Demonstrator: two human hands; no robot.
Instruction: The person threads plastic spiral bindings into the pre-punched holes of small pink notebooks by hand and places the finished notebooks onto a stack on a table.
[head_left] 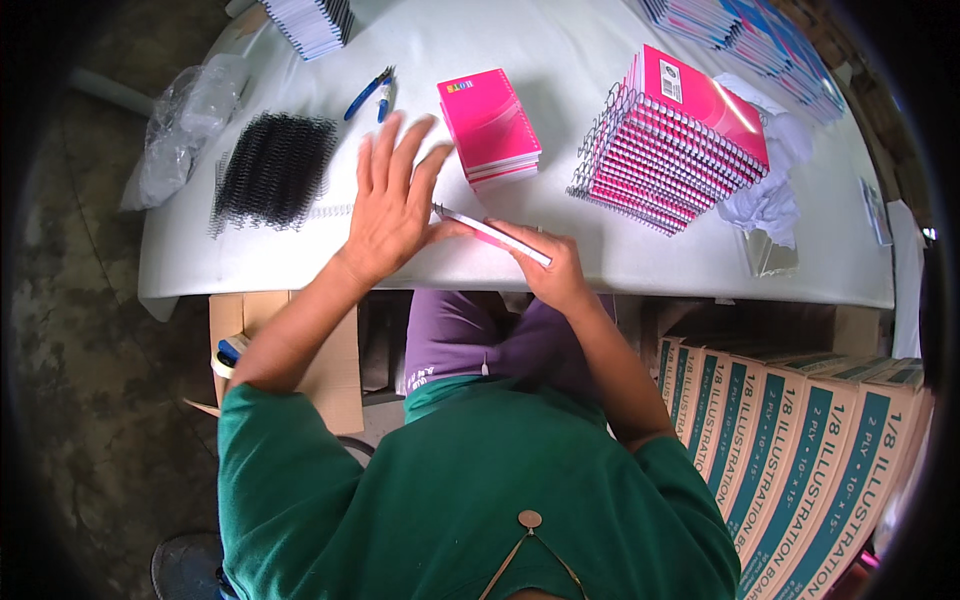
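A thin pink notebook (pixel 505 241), seen nearly edge-on, is gripped in my right hand (pixel 556 268) above the front of the table. My left hand (pixel 388 212) is open with its fingers spread upward, and its thumb reaches the notebook's left end. A pale wire coil (pixel 333 211) stretches out to the left from behind that hand; whether it joins the notebook is hidden. Just beyond lies a small stack of pink notebooks (pixel 490 120) with punched holes along one edge. Black spiral coils (pixel 275 170) lie heaped on the left.
Blue-handled pliers (pixel 368 94) lie past my left hand. A tall stack of spiral-bound pink notebooks (pixel 680 150) stands at right, beside crumpled white plastic (pixel 765 190). More bound stacks (pixel 310 25) sit at the far edge. Cardboard boxes (pixel 800 450) stand below right; clear plastic (pixel 190 125) hangs at left.
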